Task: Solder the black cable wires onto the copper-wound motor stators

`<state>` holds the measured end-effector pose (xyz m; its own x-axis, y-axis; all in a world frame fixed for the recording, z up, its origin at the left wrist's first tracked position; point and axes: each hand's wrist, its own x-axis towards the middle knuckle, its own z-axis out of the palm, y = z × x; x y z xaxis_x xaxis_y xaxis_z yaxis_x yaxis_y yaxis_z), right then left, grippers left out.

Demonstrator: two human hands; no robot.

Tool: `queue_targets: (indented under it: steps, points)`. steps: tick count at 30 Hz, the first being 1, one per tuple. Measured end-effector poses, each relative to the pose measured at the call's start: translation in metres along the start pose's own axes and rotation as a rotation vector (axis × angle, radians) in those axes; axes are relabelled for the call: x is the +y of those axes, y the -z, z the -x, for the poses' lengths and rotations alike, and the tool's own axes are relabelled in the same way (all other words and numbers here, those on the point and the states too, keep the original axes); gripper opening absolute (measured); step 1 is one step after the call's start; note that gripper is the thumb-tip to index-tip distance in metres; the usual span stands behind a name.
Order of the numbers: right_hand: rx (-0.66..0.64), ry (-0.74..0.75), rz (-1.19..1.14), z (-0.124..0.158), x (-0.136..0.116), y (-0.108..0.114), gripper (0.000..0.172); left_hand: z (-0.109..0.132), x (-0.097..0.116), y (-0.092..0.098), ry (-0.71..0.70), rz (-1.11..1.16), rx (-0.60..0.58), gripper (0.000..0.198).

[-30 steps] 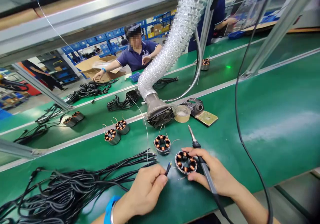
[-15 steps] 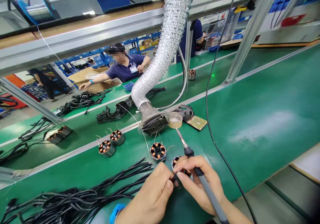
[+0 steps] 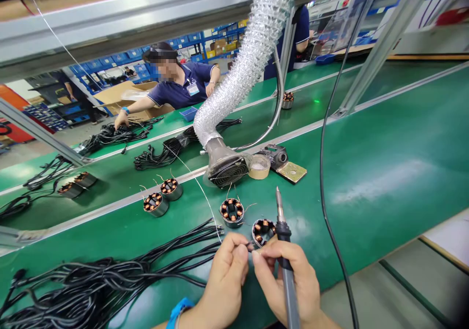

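Note:
My left hand (image 3: 224, 282), a blue band at its wrist, pinches the end of a black cable (image 3: 249, 246) between thumb and fingers. My right hand (image 3: 302, 285) is closed around a soldering iron (image 3: 284, 231), tip pointing up and away. Its thumb and forefinger also meet at the cable's end; the fine wires there are too small to make out. Just beyond the fingertips sits a copper-wound motor stator (image 3: 263, 230), partly hidden by my right hand. Another stator (image 3: 232, 211) with thin leads sticking up stands behind it. Left of my hands lies a bundle of black cables (image 3: 110, 282).
A fume extractor nozzle (image 3: 227, 167) on a silver duct (image 3: 252, 50) hangs over the green bench. Beside it are a round tin (image 3: 259, 167) and an iron stand (image 3: 276, 155). Two stators (image 3: 156, 204) stand left. A black cord (image 3: 323, 172) hangs at right. A co-worker (image 3: 186, 84) reaches toward cables opposite.
The soldering iron has swung more upright, its tip moving right, away from the tin. My hands have drawn slightly apart, uncovering more of the near stator. The co-worker's hand is now on the cables.

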<state>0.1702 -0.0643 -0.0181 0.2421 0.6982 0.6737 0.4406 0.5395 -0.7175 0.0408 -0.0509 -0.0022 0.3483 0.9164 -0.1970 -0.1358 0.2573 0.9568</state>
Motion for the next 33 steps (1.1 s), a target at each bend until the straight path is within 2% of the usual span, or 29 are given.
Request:
queue_targets:
  steps: [3, 5, 7, 11, 14, 16, 22, 26, 28, 30, 33]
  points:
    - [-0.002, 0.002, -0.001, 0.006, -0.004, -0.007, 0.017, 0.000, 0.004, 0.000, 0.089, 0.107, 0.006, 0.046]
    - [-0.022, 0.015, -0.010, 0.009, -0.005, -0.010, 0.020, -0.002, 0.009, 0.005, 0.117, 0.081, 0.000, 0.047]
    - [-0.064, 0.037, -0.029, 0.010, -0.004, -0.009, 0.022, -0.004, 0.015, 0.013, 0.075, -0.075, -0.033, 0.044]
    - [-0.140, 0.158, -0.030, -0.004, -0.002, 0.003, 0.027, -0.005, 0.027, 0.026, -0.043, -0.583, -0.119, 0.032]
    - [-0.323, 0.262, -0.042, -0.022, -0.005, 0.009, 0.028, -0.003, 0.029, 0.027, -0.067, -0.755, -0.166, 0.020]
    - [-0.447, 0.272, -0.056, -0.031, -0.008, 0.007, 0.025, -0.002, 0.028, 0.025, -0.088, -0.781, -0.169, 0.014]
    - [-0.616, 0.252, -0.053, -0.041, -0.005, 0.005, 0.020, 0.002, 0.035, 0.023, -0.114, -0.858, -0.150, 0.013]
    - [-0.614, 0.126, -0.085, -0.050, 0.009, 0.019, 0.025, 0.001, 0.047, 0.027, -0.107, -0.911, -0.132, 0.017]
    - [-0.652, 0.092, -0.084, -0.055, 0.013, 0.025, 0.026, -0.001, 0.050, 0.030, -0.080, -0.890, -0.151, 0.019]
    - [-0.700, 0.109, -0.085, -0.060, 0.013, 0.026, 0.025, -0.003, 0.050, 0.032, -0.048, -0.852, -0.165, 0.020]
    - [-0.673, 0.176, -0.089, -0.063, 0.011, 0.022, 0.021, -0.007, 0.047, 0.035, -0.012, -0.791, -0.162, 0.022]
